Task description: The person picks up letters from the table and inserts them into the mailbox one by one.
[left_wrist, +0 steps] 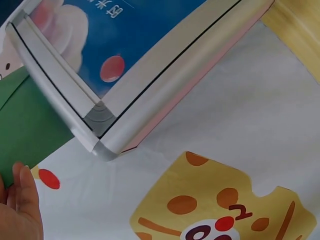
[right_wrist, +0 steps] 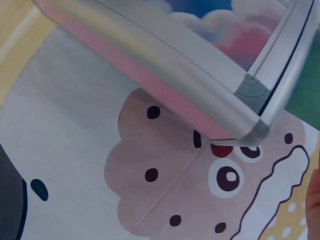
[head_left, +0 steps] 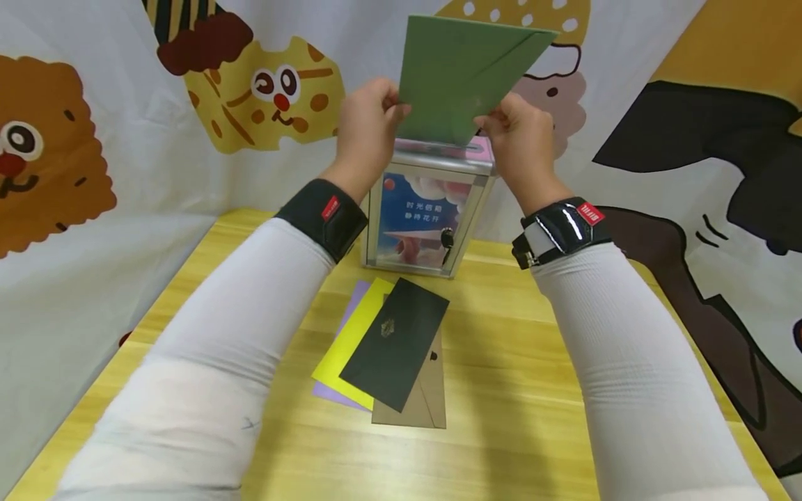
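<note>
Silver-framed, pink-sided box (right_wrist: 200, 95), 12 o'clock. Green sheet (right_wrist: 306, 90), 3 o'clock. Right hand (right_wrist: 314, 205), 4 o'clock, cropped; grip unclear. Surface (right_wrist: 20, 40), 10 o'clock. Printed cloth (right_wrist: 165, 195), 6 o'clock.

Even light brightens the head view, leaving pale glare on the wooden table (head_left: 407, 465), soft shadows along it and a sharp shine on the right wristband (head_left: 559, 229); both wrist views look dimmer and softer, and the edges of the box (left_wrist: 165, 56) bow in the left one
</note>
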`<state>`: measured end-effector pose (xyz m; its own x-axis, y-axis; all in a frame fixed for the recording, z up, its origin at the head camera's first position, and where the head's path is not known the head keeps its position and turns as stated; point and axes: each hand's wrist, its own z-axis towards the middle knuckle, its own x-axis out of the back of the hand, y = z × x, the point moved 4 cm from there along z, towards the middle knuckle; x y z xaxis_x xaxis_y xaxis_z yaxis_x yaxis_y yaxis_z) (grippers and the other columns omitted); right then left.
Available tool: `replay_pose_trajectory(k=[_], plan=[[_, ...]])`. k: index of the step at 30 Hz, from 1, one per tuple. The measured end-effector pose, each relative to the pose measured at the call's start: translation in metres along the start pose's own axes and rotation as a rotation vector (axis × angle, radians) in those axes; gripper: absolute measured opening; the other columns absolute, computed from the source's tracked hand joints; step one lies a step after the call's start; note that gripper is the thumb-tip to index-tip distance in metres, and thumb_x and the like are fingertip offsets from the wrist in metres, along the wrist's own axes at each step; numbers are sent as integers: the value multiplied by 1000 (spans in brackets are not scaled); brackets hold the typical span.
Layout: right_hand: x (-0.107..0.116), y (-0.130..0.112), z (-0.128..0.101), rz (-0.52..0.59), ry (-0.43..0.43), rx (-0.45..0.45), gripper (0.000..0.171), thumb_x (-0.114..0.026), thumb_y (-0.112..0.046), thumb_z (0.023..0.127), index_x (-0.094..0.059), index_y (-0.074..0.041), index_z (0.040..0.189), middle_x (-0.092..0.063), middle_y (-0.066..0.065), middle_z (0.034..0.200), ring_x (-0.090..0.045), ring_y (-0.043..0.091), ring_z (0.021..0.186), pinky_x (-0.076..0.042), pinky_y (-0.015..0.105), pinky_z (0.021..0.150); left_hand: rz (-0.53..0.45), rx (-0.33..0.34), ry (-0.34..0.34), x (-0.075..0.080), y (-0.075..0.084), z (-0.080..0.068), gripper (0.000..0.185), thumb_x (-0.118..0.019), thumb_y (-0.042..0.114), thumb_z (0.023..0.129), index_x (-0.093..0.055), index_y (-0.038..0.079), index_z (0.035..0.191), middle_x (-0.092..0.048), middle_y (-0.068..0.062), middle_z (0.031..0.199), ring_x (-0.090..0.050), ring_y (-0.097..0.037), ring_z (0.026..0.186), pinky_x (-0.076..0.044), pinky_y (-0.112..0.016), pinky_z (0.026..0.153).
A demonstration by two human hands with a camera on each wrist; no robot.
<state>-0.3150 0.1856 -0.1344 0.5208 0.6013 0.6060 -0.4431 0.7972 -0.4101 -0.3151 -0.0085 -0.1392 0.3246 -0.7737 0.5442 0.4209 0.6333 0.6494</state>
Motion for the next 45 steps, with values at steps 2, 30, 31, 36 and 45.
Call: replay_pose_trajectory(k=[2,30,31,36,45], plan=[[-3,2,1,-4,-13,-15,19,-63,-15,93,-69,-1,106,-70,14,106,-67,25,100,-51,36,88,-4,9,-2,-3,-2,3,23,-55,23,98,-47,8,83,-54,-4,87,-46,-15,82,-31,-21,71],[-41,41,7,-135,-208,-106,23,-62,-21,96,-62,1,89,-68,16,97,-57,28,86,-37,32,69,-46,91,-49,-11,-14,22,23,-54,21,99,-62,9,117,-66,-2,112,-58,-11,101,-43,-19,80],[-41,41,7,-138,-216,-106,23,-62,-21,96,-63,1,90,-68,16,97,-56,28,86,-37,34,69,-36,81,-39,-9,-12,23,23,-55,21,99,-63,9,116,-66,-2,111,-59,-11,100,-43,-19,80],[-41,42,7,-141,-273,-118,21,-61,-19,97,-66,1,97,-67,17,101,-58,29,93,-42,39,76,18,49,-28,-3,-6,25,19,-55,22,98,-63,8,108,-67,-2,110,-59,-10,99,-42,-17,80],[-34,37,7,-100,-317,-132,26,-60,-21,97,-64,-4,115,-65,14,117,-55,29,112,-41,44,95,-23,51,-35,-4,-8,26,12,-54,16,99,-57,5,94,-67,-6,105,-61,-11,103,-39,-16,76]])
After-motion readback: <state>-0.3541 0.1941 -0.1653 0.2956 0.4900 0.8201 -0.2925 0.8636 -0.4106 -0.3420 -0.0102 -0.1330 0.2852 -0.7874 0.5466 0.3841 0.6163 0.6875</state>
